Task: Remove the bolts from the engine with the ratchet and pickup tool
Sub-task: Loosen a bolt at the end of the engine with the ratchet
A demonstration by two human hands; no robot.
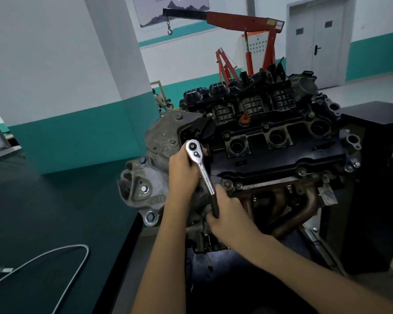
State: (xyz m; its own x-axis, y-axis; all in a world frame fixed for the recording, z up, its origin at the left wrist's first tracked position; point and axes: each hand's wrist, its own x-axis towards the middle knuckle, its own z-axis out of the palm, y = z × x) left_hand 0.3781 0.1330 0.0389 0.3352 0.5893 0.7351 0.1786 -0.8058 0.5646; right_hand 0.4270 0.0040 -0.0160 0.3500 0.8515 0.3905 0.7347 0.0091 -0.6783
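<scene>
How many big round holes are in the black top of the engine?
3 holes, in a row: one nearest the ratchet, one in the middle, one far right. Another may hide behind the ratchet head.

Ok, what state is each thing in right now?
ratchet, head against the engine
left hand, gripping the ratchet head
right hand, gripping the ratchet handle
pickup tool, lying untouched on the table
door, shut
crane hook, hanging empty

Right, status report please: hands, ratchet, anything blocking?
Left hand steadies ratchet head, right hand grips handle. Head at engine corner. Pickup tool aside on table. Nothing blocking.
</scene>
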